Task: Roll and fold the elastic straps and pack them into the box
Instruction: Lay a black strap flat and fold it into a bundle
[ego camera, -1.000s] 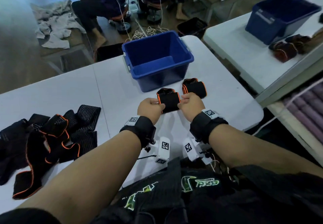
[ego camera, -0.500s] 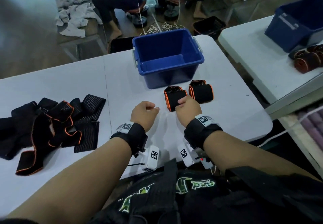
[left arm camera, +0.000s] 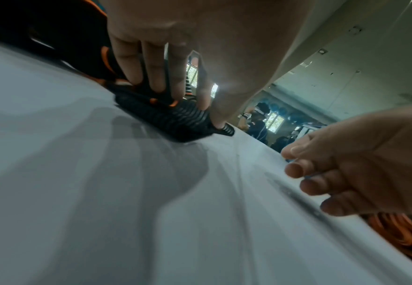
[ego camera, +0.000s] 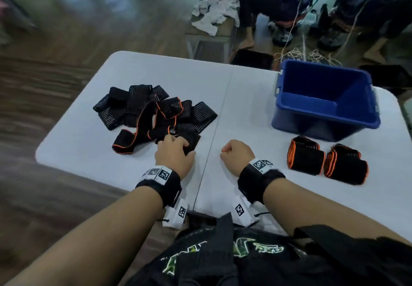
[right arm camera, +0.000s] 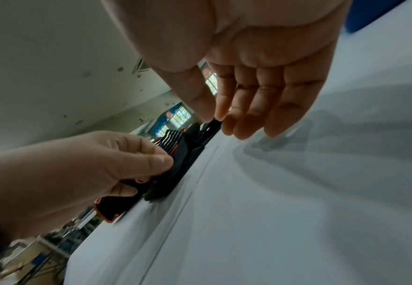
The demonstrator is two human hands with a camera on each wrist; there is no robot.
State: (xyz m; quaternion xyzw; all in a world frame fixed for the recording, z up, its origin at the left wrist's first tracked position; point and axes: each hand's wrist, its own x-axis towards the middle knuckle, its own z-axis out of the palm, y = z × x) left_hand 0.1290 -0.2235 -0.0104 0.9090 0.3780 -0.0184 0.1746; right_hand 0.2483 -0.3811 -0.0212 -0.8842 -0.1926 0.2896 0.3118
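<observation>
A tangled pile of black elastic straps (ego camera: pixel 153 116) with orange edging lies on the left of the white table (ego camera: pixel 245 111). My left hand (ego camera: pixel 178 145) is at the pile's near edge and pinches the end of one ribbed strap (left arm camera: pixel 175 119) between thumb and fingers; the right wrist view shows the same strap (right arm camera: pixel 175 169) under the thumb. My right hand (ego camera: pixel 225 152) hovers just right of it, loosely curled and empty. Two rolled straps (ego camera: pixel 305 158) (ego camera: pixel 345 167) sit side by side in front of the blue box (ego camera: pixel 287 98), which looks empty.
The table's near edge runs under my wrists, and a seam (ego camera: pixel 214 129) crosses the table between my hands. Beyond the far edge there are people sitting, crumpled grey cloths (ego camera: pixel 214 11) and cables on the floor.
Both hands left the rolled strap by the box and moved left. My left hand has taken hold of a strap end at the pile. The view has swung left.
</observation>
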